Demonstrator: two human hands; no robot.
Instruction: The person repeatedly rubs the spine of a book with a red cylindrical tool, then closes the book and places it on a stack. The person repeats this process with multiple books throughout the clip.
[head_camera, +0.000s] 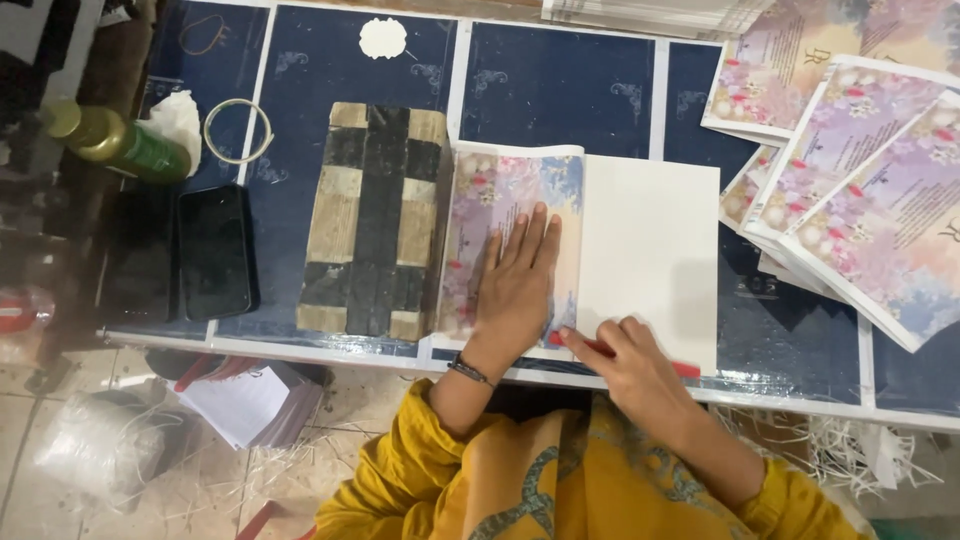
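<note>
Head-camera view looked straight down on a dark blue table (560, 90), where the left hand (515, 285) lay flat, fingers spread and closed on nothing, pressing the flower-printed card (500, 215). That card was folded: its white flap (650, 255) lay just to the right of the pressing palm, the fold line running along the little-finger side of the hand. The right hand (625, 360) was curled narrowly around a red tool (610, 352), pinching it between thumb and fingers; the tool's tip sat at the heel of the left hand, at the lower end of the fold, and its other end stuck out past the knuckles, over the flap's near corner.

Touching the card's edge beyond the left thumb stood a wooden block (375, 220) banded with black tape. Farther out on that side lay a black phone (213, 252), a wire ring (238, 131), a crumpled white cloth (178, 120) and a green bottle with a gold cap (115, 145). Well apart from the right hand, up and to its outer side, a fanned pile of printed sheets (860, 170) overlapped one another. A dark bracelet (468, 371) circled the left wrist, and yellow sleeves (440, 470) covered both arms.
</note>
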